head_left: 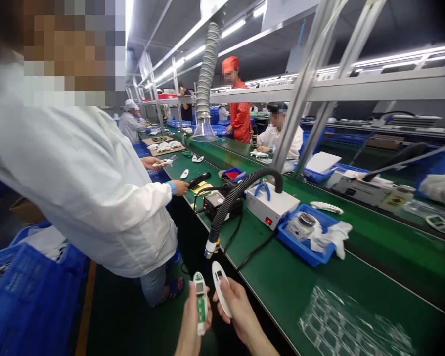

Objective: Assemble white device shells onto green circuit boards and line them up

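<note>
Factory line, green assembly bench (282, 282) ahead: your left hand (193, 326) grips a white handheld device (200, 302), opened, circuit board showing, long axis nearly upright; just beside it, your right hand (241, 314) pinches an oval white shell (218, 287), top leaning left.

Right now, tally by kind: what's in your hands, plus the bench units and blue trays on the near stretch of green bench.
Device body with green circuit board, in left hand: 1
White oval cover, in right hand: 1
Bench units, white box and black unit: 2
Blue tray: 1
Total: 5
</note>
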Demonstrator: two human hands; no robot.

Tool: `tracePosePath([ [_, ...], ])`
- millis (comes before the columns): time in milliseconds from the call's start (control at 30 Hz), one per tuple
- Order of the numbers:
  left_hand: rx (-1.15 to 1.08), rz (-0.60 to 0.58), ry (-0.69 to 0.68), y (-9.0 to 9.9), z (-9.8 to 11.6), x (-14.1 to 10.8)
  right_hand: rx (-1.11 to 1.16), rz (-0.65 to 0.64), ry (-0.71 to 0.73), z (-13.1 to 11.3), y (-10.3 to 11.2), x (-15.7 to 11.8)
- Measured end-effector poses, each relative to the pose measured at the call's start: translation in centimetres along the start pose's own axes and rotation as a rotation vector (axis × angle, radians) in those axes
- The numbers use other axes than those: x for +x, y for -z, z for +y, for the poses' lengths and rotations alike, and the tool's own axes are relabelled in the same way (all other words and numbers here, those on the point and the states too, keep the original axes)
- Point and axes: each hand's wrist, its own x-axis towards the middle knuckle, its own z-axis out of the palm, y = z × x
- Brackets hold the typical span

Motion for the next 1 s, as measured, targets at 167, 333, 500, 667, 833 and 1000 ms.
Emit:
tracePosePath([
  [167,-0.131,0.112,-0.038,1.7,2.0,3.7,0.022,-0.049,-0.078,1.5,-4.3,4.7],
  [333,-0.101,0.069,-0.002,-0.7,-0.1,4.8,0.026,-0.004,-0.054,1.2,-1.9,4.0],
  [500,-0.097,0.087,-0.019,-1.0,-0.3,4.9,0.023,0.011,-0.035,1.1,-1.7,3.8],
  [667,-0.13,0.162,-0.066,0.5,1.1,4.7,0.015,-0.02,-0.027,1.6,-4.3,4.3],
  [833,-0.107,0.139,-0.067,0.3,1.2,4.3,-0.005,0.013,-0.029,1.5,-4.1,3.9],
  [1000,-0.056,0.069,-0.033,-0.5,1.2,4.5,-0.013,0.088,-0.014,0.6,-0.6,1.0],
])
